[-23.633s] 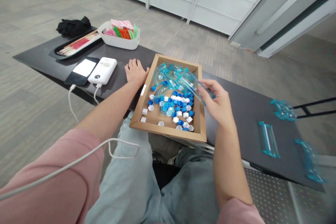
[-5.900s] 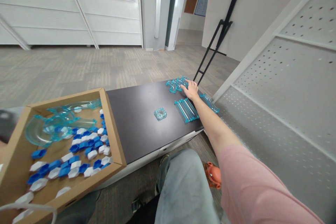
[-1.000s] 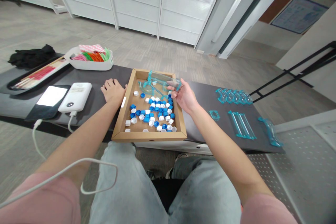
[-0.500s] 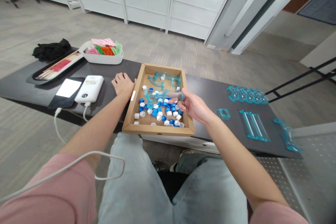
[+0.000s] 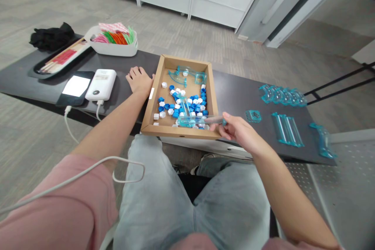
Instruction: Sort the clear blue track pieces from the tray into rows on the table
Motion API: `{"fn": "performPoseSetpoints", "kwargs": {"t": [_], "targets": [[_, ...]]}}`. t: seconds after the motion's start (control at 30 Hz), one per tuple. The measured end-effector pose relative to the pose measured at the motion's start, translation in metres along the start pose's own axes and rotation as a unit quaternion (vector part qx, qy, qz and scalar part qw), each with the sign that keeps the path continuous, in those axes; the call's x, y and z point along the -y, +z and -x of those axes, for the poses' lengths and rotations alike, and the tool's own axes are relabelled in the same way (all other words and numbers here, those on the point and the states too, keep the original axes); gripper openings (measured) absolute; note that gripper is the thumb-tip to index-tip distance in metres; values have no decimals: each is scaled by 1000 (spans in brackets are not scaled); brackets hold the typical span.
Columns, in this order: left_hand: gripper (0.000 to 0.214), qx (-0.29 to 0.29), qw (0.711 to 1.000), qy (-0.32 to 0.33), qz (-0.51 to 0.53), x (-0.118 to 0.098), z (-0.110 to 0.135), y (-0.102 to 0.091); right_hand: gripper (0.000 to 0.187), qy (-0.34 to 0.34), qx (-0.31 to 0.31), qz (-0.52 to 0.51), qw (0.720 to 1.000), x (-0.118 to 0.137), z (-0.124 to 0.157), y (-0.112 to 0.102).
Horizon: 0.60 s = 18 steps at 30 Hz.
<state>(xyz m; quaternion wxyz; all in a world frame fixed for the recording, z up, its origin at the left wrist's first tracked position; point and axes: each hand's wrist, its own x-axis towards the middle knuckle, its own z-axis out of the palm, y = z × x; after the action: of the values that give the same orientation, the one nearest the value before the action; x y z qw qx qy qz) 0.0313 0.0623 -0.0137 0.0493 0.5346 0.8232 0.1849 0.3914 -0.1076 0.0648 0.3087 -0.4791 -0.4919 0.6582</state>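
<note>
Half a second ago the right hand [image 5: 241,133] held the clear blue track piece [image 5: 199,120] over the middle of the cardboard box [image 5: 212,97]; now both have come back to the near edge of the box, closer to the person's lap. The fingers are pinched shut on the right end of the piece, and the rest of it sticks out to the left, lying flat above the box's front wall.

The left hand [image 5: 140,80] has not moved. It lies flat and open on the dark tabletop [image 5: 231,93], touching the left side of the box and holding nothing.

The track piece looks like thin, hard plastic. It is likely light and stiff, a bit slippery, and it could crack if squeezed hard or dropped. Holding it by one end may let it wobble, so a grip nearer the middle would be steadier.

Inside the box are lots of little blue and white pieces [image 5: 181,105] and more clear blue parts [image 5: 187,75] at the far end. Other clear blue parts [image 5: 283,95] sit in groups on the right of the tabletop.

Since the piece is see-through, its exact shape is hard to make out against the small pieces below. The fingertips under it are hidden.
</note>
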Motion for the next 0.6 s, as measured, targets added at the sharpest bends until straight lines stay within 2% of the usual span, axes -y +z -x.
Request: {"fn": "performPoseSetpoints", "kwargs": {"t": [0.1,0.2,0.37,0.6], "targets": [[77,6,1000,4,15,1,0,0,48,-2,-40,15,999,-11,19,-6],[76,14,999,13,30,3,0,-1,52,10,-68,-17,997,-21,34,-10],[66,16,999,11,45,3,2,-4,53,22,-106,-92,990,-38,52,-14],[69,19,1000,-4,21,-3,4,-8,49,3,-141,-159,977,-61,78,-26]]}}
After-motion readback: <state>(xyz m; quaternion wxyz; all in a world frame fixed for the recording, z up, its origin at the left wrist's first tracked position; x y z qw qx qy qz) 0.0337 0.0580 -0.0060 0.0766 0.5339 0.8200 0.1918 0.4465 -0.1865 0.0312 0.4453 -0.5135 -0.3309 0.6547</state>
